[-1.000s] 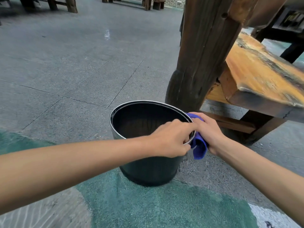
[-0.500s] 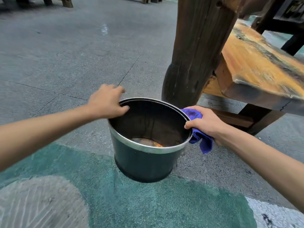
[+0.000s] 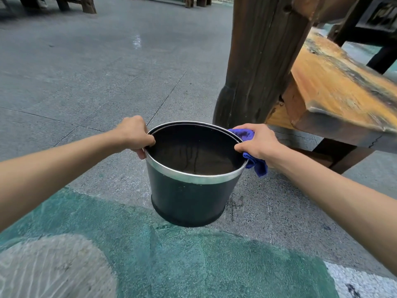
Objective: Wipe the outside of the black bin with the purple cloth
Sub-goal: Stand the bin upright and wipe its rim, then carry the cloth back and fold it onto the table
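The black bin point(image 3: 189, 201) has a silver rim band and stands upright on the floor, its mouth facing me. My left hand point(image 3: 133, 135) grips the rim on the left side, thumb inside the bin. My right hand point(image 3: 256, 141) holds the purple cloth point(image 3: 255, 163) pressed against the rim on the right side. Part of the cloth hangs down outside the bin, and part sticks out behind my fingers.
A thick dark wooden post point(image 3: 255, 65) rises just behind the bin. A worn orange wooden bench point(image 3: 343, 91) extends to the right. The floor is grey stone with a green painted patch point(image 3: 193, 259) in front. More wooden legs point(image 3: 86, 4) stand far back.
My left hand moved from the right side of the rim, beside my right hand, across to the left side and closed on it. The right hand stayed on the cloth.
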